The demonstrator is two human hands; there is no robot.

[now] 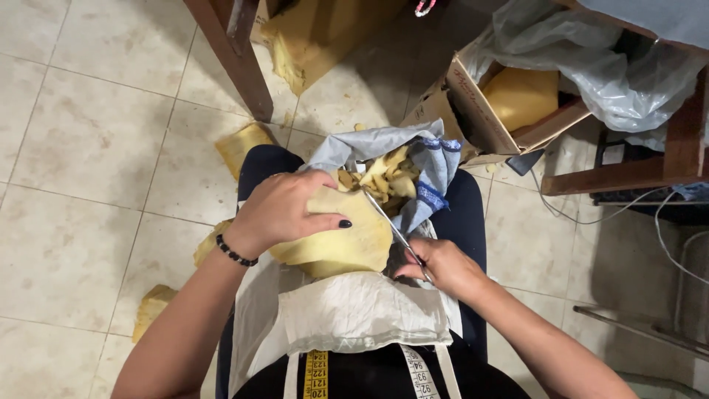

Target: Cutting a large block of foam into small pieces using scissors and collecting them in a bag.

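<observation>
Tape measure [316,373] hangs at your chest. Your right hand [443,267] has fingers closed on scissors [391,229], blades at the foam [340,240] on your lap; left hand [284,210] grips it on top. Beyond, scraps [384,177] fill the cloth [436,166], then a box [480,111].

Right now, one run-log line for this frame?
left hand: holds yellow foam piece | right hand: scissors at foam edge | foam scraps in grey cloth bag on lap

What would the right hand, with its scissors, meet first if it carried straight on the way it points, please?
Probably the yellow foam piece held by the left hand: the right hand aims its scissors up-left along the foam's edge, toward the foam scraps.
</observation>
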